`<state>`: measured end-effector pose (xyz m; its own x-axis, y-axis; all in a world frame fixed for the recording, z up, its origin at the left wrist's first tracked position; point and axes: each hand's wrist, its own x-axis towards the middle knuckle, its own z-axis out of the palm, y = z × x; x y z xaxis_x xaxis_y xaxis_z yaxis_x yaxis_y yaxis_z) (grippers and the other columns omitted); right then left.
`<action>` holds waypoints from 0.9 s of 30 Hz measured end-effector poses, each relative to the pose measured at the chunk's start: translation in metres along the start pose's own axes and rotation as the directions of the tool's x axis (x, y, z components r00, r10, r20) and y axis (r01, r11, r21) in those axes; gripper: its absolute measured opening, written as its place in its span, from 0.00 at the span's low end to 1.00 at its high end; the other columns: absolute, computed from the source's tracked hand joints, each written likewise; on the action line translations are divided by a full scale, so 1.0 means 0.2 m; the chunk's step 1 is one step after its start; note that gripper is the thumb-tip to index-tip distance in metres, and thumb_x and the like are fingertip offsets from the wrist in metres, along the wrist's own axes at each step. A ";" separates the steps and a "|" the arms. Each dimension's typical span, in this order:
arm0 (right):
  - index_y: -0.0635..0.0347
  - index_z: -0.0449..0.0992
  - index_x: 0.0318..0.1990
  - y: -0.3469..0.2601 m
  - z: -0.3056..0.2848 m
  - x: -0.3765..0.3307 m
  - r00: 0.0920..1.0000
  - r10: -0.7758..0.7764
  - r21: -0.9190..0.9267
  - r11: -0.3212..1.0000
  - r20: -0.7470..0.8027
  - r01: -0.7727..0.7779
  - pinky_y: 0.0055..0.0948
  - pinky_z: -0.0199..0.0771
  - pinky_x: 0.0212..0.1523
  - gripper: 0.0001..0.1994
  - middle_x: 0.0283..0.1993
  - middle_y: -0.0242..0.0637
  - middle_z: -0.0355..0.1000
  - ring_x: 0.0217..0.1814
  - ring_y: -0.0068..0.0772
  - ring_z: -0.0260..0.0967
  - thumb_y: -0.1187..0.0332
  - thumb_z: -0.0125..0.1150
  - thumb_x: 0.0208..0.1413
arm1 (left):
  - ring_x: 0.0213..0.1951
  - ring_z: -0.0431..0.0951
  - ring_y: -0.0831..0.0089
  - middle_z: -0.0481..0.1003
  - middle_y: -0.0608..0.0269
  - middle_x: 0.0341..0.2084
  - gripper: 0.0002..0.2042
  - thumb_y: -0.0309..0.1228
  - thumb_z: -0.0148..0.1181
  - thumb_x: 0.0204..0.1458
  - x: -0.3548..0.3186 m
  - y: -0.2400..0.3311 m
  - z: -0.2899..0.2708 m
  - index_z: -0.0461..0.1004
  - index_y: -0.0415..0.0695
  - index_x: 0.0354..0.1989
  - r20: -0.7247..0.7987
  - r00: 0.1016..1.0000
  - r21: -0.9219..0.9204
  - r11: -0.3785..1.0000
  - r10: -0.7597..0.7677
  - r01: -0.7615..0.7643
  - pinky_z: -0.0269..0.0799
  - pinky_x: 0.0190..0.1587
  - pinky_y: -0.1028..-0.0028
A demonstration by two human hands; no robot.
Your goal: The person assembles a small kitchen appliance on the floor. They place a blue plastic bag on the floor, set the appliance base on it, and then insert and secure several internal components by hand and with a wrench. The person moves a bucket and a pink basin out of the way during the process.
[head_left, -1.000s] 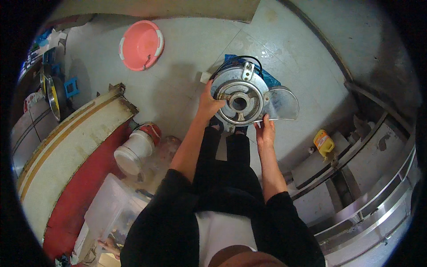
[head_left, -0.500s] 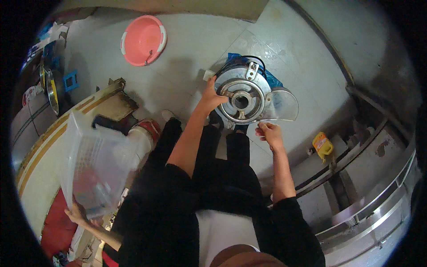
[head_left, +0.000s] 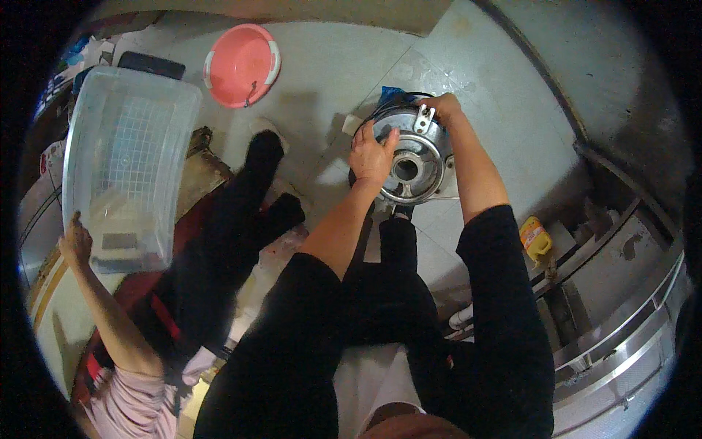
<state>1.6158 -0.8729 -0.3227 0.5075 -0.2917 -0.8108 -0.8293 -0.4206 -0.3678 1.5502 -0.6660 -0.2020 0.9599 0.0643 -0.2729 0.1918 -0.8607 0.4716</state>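
A round silver metal machine [head_left: 404,192] stands low on the floor ahead of me, with a spoked ring and a central hole on top. My left hand [head_left: 374,157] lies on the ring's left side, fingers stretched and thumb apart. Beyond it, my right hand [head_left: 443,110] is closed at the machine's far right edge, beside a silver bracket [head_left: 423,119]; the fingertips are partly hidden. A black cable [head_left: 379,107] and a piece of blue plastic [head_left: 393,94] show behind the machine.
At left, a co-worker's hand [head_left: 76,244] holds a clear plastic bin [head_left: 131,157]. A pink basin [head_left: 239,64] sits on the tiled floor [head_left: 322,66]. To the right are a yellow jug [head_left: 536,240] and a metal rail [head_left: 621,322].
My right hand has moved from the near right side to the machine's far edge. The wing-shaped flap no longer shows at right. The co-worker's bin has shifted farther away and tilted.
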 end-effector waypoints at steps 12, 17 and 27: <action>0.63 0.76 0.42 -0.12 -0.25 -0.26 0.937 -0.340 0.406 0.870 0.085 0.279 0.23 0.70 0.25 0.15 0.29 0.32 0.74 0.25 0.21 0.68 0.76 0.69 0.44 | 0.48 0.75 0.48 0.74 0.50 0.48 0.29 0.54 0.56 0.52 0.01 -0.02 0.02 0.70 0.43 0.54 -0.012 1.000 0.056 0.998 -0.006 0.007 0.73 0.46 0.54; 0.50 0.81 0.45 -0.23 -0.30 -0.42 0.832 -0.554 -0.226 0.807 0.027 0.545 0.36 0.75 0.44 0.18 0.38 0.39 0.80 0.41 0.42 0.77 0.59 0.67 0.44 | 0.48 0.74 0.49 0.74 0.48 0.48 0.29 0.54 0.56 0.52 0.01 -0.01 0.00 0.70 0.43 0.54 -0.039 0.999 0.043 0.999 0.018 -0.017 0.72 0.46 0.54; 0.56 0.73 0.58 -0.14 -0.27 -0.57 0.877 -0.479 0.245 0.847 -0.032 0.471 0.28 0.73 0.50 0.24 0.45 0.38 0.78 0.45 0.31 0.76 0.72 0.64 0.50 | 0.52 0.72 0.51 0.73 0.49 0.49 0.30 0.53 0.59 0.51 0.02 -0.02 -0.01 0.68 0.40 0.54 0.013 1.000 0.062 0.998 -0.001 0.001 0.72 0.49 0.56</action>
<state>1.5932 -0.8738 -0.1948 0.8497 -0.0822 -0.5209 -0.5210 -0.2837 -0.8051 1.5537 -0.6611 -0.2026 0.9568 0.0588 -0.2847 0.1792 -0.8904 0.4185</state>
